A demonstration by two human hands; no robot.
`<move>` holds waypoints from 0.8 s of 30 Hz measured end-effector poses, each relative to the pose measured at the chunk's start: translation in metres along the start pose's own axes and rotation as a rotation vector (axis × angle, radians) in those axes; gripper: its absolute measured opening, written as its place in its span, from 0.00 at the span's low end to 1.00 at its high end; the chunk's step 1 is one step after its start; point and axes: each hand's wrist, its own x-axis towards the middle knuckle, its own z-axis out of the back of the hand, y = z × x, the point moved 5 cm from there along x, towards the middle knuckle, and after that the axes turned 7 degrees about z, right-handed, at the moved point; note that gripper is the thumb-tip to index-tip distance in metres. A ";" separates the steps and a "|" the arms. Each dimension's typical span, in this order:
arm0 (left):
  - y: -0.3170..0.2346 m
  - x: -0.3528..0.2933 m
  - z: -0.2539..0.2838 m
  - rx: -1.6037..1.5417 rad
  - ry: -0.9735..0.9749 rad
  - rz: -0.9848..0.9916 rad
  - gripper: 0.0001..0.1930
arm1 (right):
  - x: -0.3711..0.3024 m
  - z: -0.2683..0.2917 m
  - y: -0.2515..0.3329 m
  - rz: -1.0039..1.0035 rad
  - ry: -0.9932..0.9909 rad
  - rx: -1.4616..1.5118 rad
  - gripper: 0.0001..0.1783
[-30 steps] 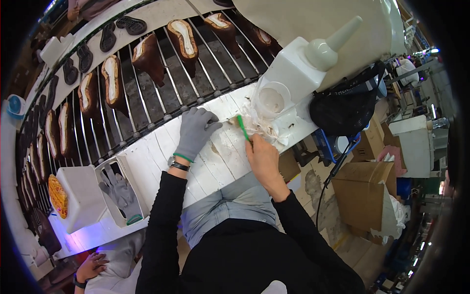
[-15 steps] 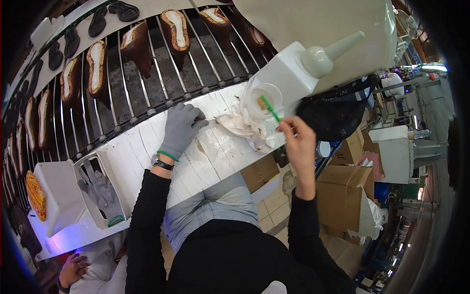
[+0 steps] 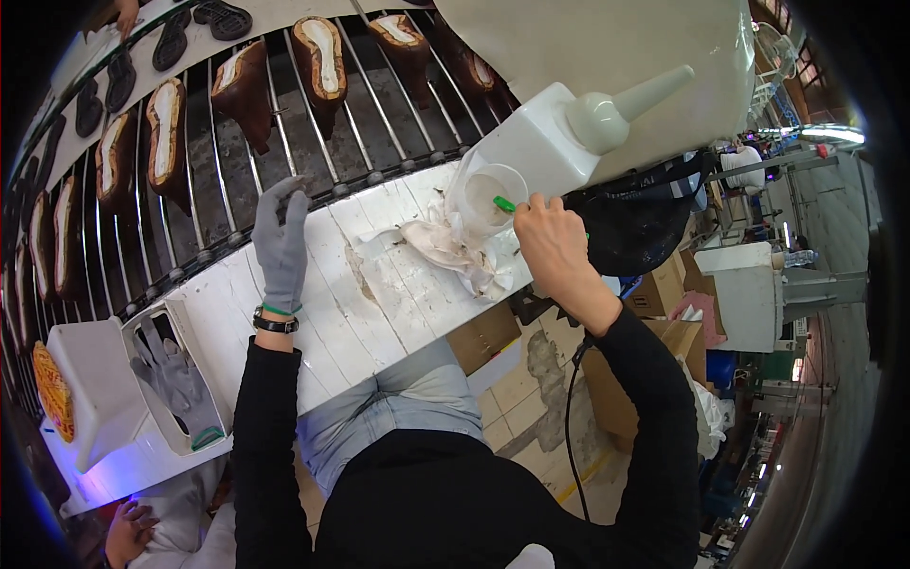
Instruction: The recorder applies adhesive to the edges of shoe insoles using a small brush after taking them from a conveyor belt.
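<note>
My right hand [image 3: 555, 248], bare, grips a green brush [image 3: 504, 204] with its fingers closed round the handle. The brush's head end reaches into a translucent plastic cup [image 3: 466, 201], and its bristles are hard to make out. A white bottle [image 3: 521, 140] with a long nozzle stands right beside the cup. A crumpled whitish cloth [image 3: 442, 247] lies against the cup on the white bench [image 3: 332, 327]. My left hand [image 3: 281, 242], in a grey glove, is raised at the rack's near edge, fingers loosely curved and apart, holding nothing.
Beyond the bench runs a rack of metal rods [image 3: 236, 142] carrying several brown shoe uppers [image 3: 324, 59]. Black soles [image 3: 223, 19] lie on the far ledge. At left stands a white box [image 3: 220, 384] holding grey gloves [image 3: 176, 375]. Another person's hand [image 3: 131, 533] rests at lower left.
My right hand has moved left and turned over, bringing the brush further into the cup. My left hand has lifted off the bench and shifted left toward the rack, its fingers uncurling.
</note>
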 end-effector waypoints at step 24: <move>-0.004 0.006 -0.003 -0.063 0.010 0.081 0.16 | -0.017 -0.057 -0.049 -0.349 0.064 1.215 0.09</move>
